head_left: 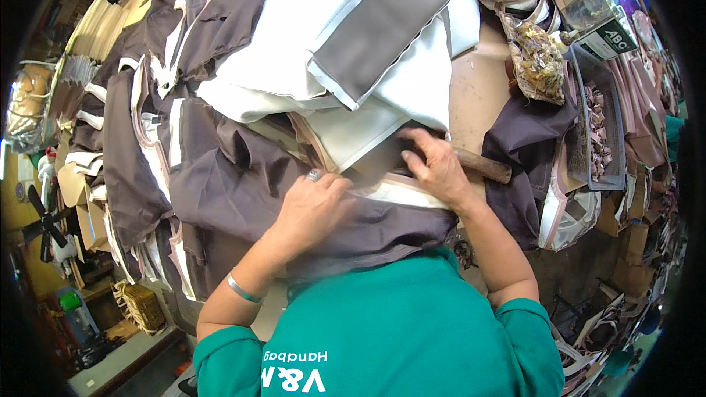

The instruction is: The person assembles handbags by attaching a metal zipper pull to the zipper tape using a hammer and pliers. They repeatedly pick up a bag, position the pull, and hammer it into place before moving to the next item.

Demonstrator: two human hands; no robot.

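A dark brown fabric piece (pixel 243 169) with a white-backed edge strip (pixel 401 192) lies across the table in front of me and hangs over its near edge. My left hand (pixel 312 206), with a ring and a bracelet, has its fingers bent down onto this fabric, holding it near the strip; the fingertips are partly hidden. My right hand (pixel 437 169) hovers over the strip's right part, thumb and index finger apart, slightly blurred. Beside it a round wooden stick (pixel 485 165) sticks out. White sheet panels (pixel 294 37), one with a grey-brown rectangle (pixel 393 26), lie just beyond my hands.
More brown pieces with white edges (pixel 147 140) pile up at the left. To the right stand a grey plastic basket (pixel 614 132) of small brown parts, a bag of small pieces (pixel 537 59) and a clear container (pixel 592 18). A black fan (pixel 45 224) is at far left.
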